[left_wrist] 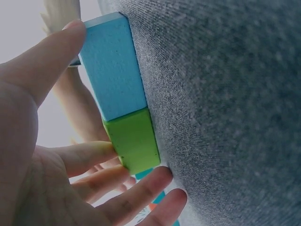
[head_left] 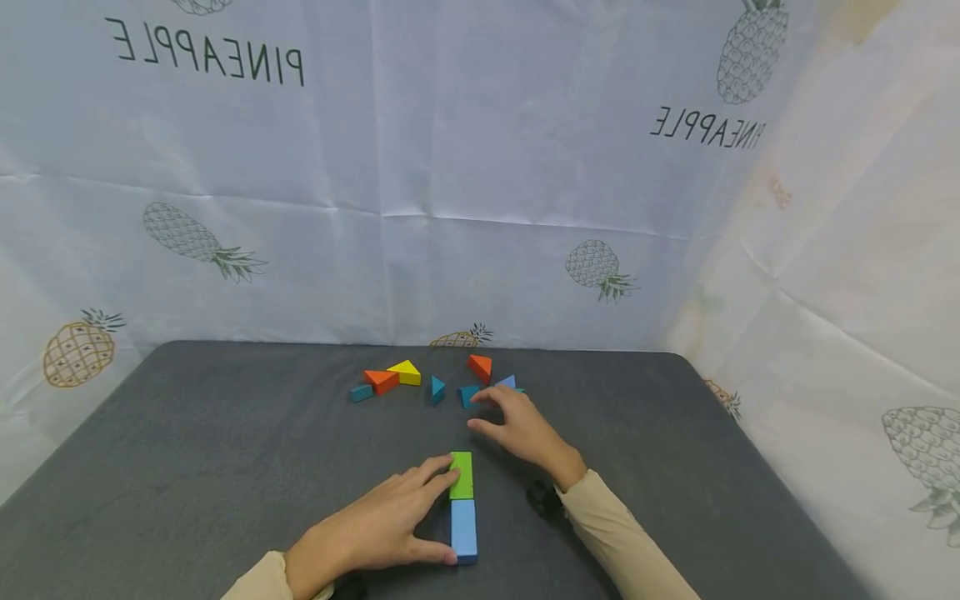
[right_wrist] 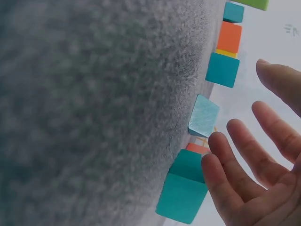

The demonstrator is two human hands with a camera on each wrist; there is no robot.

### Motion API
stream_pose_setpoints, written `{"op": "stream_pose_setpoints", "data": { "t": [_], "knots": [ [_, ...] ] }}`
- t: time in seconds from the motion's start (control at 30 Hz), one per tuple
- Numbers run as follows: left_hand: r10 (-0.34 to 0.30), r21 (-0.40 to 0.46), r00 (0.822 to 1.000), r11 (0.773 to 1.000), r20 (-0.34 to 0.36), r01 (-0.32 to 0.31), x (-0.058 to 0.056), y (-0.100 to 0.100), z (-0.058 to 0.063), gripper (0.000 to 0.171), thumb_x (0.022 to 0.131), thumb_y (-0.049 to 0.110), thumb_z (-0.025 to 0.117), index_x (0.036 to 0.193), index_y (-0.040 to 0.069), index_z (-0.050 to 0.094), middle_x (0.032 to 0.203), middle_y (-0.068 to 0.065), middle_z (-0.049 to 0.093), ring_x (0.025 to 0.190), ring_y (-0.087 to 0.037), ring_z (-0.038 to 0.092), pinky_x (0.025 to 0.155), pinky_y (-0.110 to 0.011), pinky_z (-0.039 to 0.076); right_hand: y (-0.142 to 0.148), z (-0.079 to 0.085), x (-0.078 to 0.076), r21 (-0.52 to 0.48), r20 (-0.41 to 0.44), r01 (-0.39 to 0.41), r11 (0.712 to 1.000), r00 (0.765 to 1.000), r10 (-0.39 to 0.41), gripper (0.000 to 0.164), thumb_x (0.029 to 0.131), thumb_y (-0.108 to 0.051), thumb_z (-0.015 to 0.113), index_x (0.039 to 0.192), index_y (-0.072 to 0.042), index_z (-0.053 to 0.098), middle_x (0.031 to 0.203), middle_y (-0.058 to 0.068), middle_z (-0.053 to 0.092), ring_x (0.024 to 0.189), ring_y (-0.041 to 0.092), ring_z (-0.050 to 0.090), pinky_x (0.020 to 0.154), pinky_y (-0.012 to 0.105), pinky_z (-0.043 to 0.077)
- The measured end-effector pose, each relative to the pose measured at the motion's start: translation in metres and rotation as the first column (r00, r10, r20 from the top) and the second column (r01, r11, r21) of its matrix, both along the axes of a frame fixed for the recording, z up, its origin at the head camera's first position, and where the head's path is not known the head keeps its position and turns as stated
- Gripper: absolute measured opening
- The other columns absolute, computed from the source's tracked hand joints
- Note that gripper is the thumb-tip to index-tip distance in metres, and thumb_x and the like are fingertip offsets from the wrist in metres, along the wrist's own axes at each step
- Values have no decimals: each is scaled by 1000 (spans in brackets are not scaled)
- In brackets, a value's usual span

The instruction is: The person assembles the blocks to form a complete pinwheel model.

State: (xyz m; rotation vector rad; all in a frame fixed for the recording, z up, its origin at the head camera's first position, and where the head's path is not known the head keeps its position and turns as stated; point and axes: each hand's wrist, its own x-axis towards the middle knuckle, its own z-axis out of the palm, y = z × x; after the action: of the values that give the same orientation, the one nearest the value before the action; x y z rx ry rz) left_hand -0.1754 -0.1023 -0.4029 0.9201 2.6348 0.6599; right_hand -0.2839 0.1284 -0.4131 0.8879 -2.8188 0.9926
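Green block (head_left: pixel 462 477) and blue block (head_left: pixel 464 529) meet at lower centre, held endwise by the left hand (head_left: pixel 378 518), likely for alignment; the right hand (head_left: pixel 525 427), seemingly empty, fingers parted, hovers near a teal block (head_left: pixel 467 396).

Our head view looks down over both hands (head_left: pixel 386 517) (head_left: pixel 525 425). Our wrist views face the fingers (left_wrist: pixel 146 190) closely; left and head share the green block (head_left: pixel 463 475).

In the head view, the right hand (head_left: pixel 525 429) partly hides a violet-blue block (head_left: pixel 507 381); both sleeves (head_left: pixel 626 533) run off the lower edge. In the right wrist view, a green block (right_wrist: pixel 256 3) is cut by the top edge, the tabletop (right_wrist: pixel 94 113) blurs at left, and a teal block (right_wrist: pixel 182 197) hides part of an orange block (right_wrist: pixel 198 148)
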Motion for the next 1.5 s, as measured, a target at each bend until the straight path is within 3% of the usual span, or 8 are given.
{"op": "stream_pose_setpoints", "data": {
  "t": [0.8, 1.1, 1.5],
  "knots": [
    [-18, 9, 999, 1000, -30, 18, 0, 0, -1, 94, 83, 71, 62, 152, 12, 39, 159, -9, 32, 139, -31, 44, 103, -56, 44, -19, 1, -23, 118, -18, 126, 985, 992, -125, 43, 92, -27, 73, 129, -8, 63, 129, 13, 61, 109, 26, 62, 92, 45, 53],
    [-22, 7, 999, 1000, -26, 22, 0, 1, -1, 93, 83, 70, 62, 152, 12, 38, 159, -9, 32, 139, -31, 44, 103, -57, 44, -21, 2, -27, 168, 22, 62, 984, 998, -66, 46, 92, -23, 73, 133, -5, 61, 137, 16, 58, 123, 31, 58, 102, 47, 48],
    [-10, 8, 1000, 1000, -11, 10, 0, -1, 0, 93, 83, 69, 63, 152, 12, 39, 159, -10, 32, 139, -31, 44, 103, -57, 44, -21, -2, -32, 138, 40, 18, 990, 999, -23, 33, 91, -19, 73, 121, -5, 66, 122, 12, 62, 103, 24, 60, 90, 41, 51]
  ]
}}
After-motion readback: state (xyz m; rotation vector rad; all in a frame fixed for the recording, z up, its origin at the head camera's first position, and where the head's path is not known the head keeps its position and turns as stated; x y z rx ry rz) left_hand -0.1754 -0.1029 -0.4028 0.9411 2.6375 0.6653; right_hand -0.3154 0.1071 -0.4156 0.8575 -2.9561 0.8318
